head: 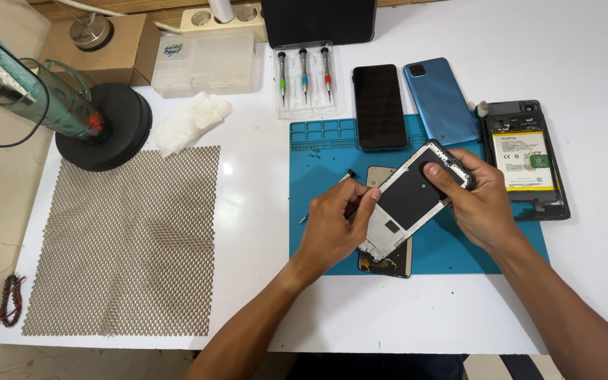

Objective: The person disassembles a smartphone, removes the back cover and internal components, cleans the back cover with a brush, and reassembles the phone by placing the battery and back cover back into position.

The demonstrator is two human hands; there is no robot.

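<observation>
Both hands hold a phone mid-frame [416,200], a flat rectangular plate with pale metal edges and a matte black centre, tilted above the blue silicone work mat [318,211]. Left hand [332,225] pinches its lower long edge, thumb on top; a thin dark-tipped tool [346,176] pokes out behind those fingers. Right hand [476,200] wraps the upper corner, thumb pressed on the black face. Beneath lies another flat phone part [388,264]. On the mat: glossy black screen panel [379,107], smooth blue back cover [441,102]. Opened phone with battery [526,160] sits right; woven mesh sheet [131,239] left.
</observation>
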